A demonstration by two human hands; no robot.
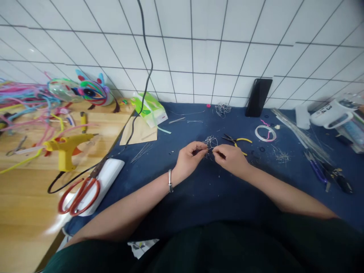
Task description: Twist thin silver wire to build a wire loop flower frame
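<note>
Over the dark blue mat (184, 204), my left hand (191, 156) pinches part of a tangle of thin silvery wire (211, 141). Opposite it, my right hand (229, 157) is also closed in a pinch on the wire, its fingertips almost meeting those of the left. The exact bit between the fingers is too small to make out. Just beyond my right hand lie yellow-handled pliers (236, 141), partly covered by that hand. A silver bracelet (170, 181) circles my left wrist.
To the left are red-handled scissors (82, 195) on a white power strip (106, 178), and a yellow glue gun (64, 149). A phone (258, 98) leans on the tiled wall. Rightward lie a white wire coil (265, 133), long wires (301, 131) and blue-handled pliers (317, 168). A black cable (148, 76) hangs down.
</note>
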